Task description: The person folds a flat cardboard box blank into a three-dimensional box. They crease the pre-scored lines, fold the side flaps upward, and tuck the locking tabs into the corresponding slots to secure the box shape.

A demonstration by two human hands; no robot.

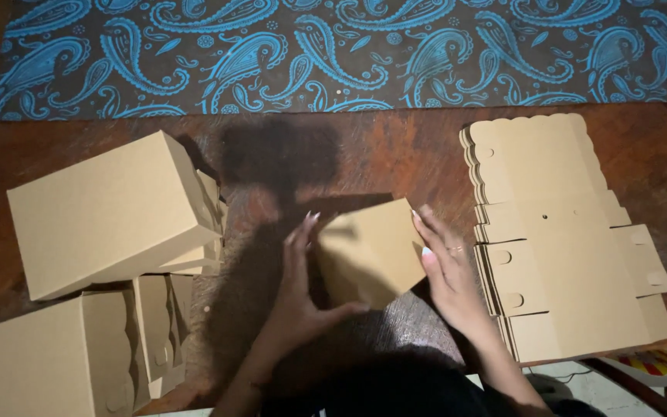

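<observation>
While hands (303,286) grip box (372,251), flats (557,239) adjoin.

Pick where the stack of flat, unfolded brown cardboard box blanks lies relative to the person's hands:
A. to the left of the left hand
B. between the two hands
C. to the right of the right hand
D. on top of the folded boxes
C: the stack of flat, unfolded brown cardboard box blanks lies on the wooden table just beyond the right hand, while the folded brown cardboard boxes sit past the left hand.
</observation>
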